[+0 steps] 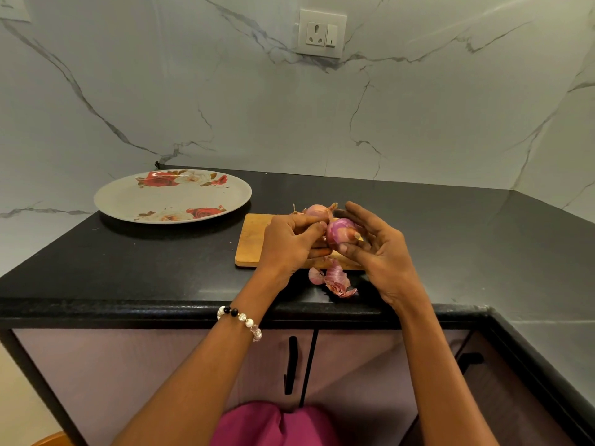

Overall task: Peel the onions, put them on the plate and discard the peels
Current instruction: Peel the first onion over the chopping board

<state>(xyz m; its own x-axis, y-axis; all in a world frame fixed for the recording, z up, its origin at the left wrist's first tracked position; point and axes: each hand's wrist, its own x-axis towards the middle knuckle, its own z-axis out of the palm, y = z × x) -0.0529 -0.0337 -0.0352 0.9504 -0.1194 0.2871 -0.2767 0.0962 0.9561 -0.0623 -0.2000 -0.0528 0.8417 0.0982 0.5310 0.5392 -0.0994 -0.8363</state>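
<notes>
A partly peeled purple onion (342,231) is held above the wooden cutting board (252,239) between both hands. My left hand (291,244) pinches its left side, fingers curled on the skin. My right hand (376,249) cradles it from the right, thumb below and fingers spread behind. A second onion (317,210), still in its dry skin, lies on the board just behind my hands. Loose purple peels (335,280) lie on the counter at the board's front edge. The flowered plate (128,201) sits to the left with nothing on it.
The black counter (128,268) meets a marble wall at the back and turns a corner on the right. A wall socket (321,33) sits above. Cabinet doors with black handles (291,365) are below the counter edge.
</notes>
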